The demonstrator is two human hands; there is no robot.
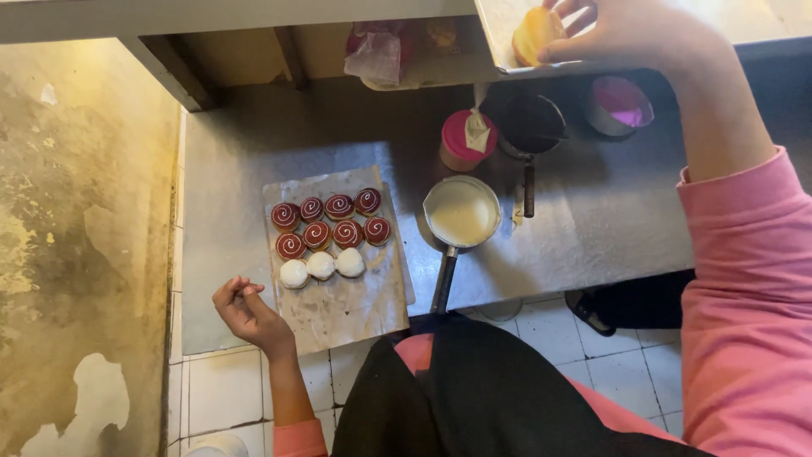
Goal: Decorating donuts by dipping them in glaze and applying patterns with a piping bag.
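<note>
The right hand (pixel 630 32) pinched a round, pale-yellow bun (pixel 536 34) on the metal tray (pixel 499 30) at the surface's far edge; the left hand (pixel 247 313), loosely curled and empty, rested beside the crinkled foil sheet (pixel 338 309).

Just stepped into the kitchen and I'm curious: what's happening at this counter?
A person in pink sleeves is working over a steel counter. The right hand is on a plain yellow bun on a raised tray. The left hand rests empty by a sheet holding eight red buns with white swirls and three white-coated buns. Beside the sheet stands a pan of white icing, with a dark pan behind it.
</note>
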